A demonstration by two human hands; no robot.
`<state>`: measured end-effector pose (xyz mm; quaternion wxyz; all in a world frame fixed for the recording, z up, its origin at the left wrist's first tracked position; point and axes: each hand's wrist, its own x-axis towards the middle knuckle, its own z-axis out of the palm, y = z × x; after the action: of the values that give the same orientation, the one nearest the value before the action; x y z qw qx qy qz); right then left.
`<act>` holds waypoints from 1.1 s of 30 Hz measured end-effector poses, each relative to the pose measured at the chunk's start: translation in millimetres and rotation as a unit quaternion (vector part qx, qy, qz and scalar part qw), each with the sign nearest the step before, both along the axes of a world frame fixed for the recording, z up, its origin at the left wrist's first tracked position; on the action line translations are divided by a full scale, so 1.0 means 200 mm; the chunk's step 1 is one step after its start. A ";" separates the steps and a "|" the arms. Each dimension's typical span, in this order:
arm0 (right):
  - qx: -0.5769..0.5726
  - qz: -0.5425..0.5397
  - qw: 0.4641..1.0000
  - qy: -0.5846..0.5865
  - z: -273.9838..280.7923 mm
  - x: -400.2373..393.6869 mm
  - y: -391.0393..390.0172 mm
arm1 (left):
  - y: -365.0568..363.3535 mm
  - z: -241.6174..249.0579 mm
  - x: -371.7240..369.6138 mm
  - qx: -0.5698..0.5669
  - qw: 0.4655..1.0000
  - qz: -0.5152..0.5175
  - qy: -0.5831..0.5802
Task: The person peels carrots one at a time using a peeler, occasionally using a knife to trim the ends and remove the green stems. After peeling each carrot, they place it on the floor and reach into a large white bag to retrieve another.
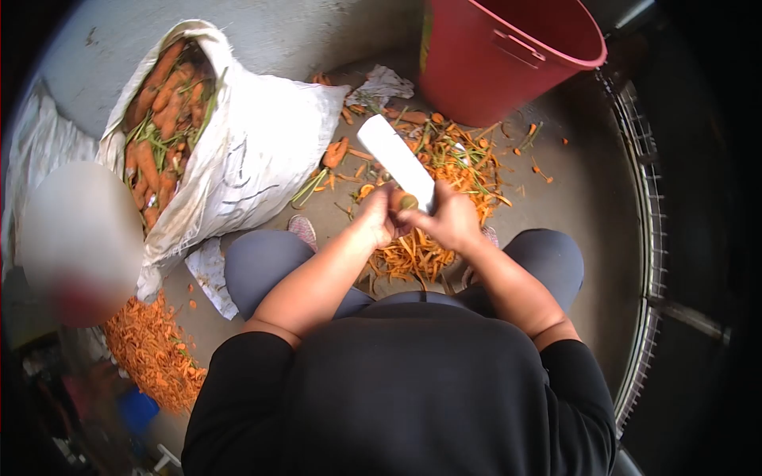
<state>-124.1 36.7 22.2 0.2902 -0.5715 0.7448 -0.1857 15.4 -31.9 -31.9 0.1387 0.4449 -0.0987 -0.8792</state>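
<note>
My left hand (379, 216) is closed around a carrot (402, 201), whose greenish end faces my other hand. My right hand (454, 218) grips a large knife (398, 159) with a broad pale blade that points up and to the left. The right thumb reaches to the carrot's end. The knife's handle is hidden in the fingers. Beneath both hands, orange peelings (413, 255) lie on the floor between my feet, and more peelings with green stems (468, 163) spread beyond the blade.
A white sack (266, 139) full of carrots (169, 95) lies open at the left. A red bucket (468, 71) stands at the top right. Another peelings pile (151, 349) is at the lower left, near a blurred person. A metal grille (652, 198) curves along the right.
</note>
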 end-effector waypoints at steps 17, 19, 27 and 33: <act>0.038 -0.033 0.949 -0.311 -0.20 -0.19 -0.01 | -0.05 0.06 0.07 -0.558 0.701 -0.378 -0.232; 0.039 -0.027 0.960 -0.274 -0.18 -0.18 -0.01 | -0.06 0.02 0.08 -0.552 0.691 -0.404 -0.234; 0.007 -0.018 0.973 -0.229 -0.21 -0.17 0.00 | -0.04 0.12 0.04 -0.496 0.687 -0.447 -0.287; 0.056 -0.131 0.929 -0.342 -0.27 -0.12 0.00 | 0.04 0.09 0.03 -0.647 0.514 -0.315 -0.466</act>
<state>-149.0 37.0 -30.9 0.5318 -0.3533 0.6782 -0.3639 20.9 -23.3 -14.0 0.0362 0.5173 -0.8249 -0.2250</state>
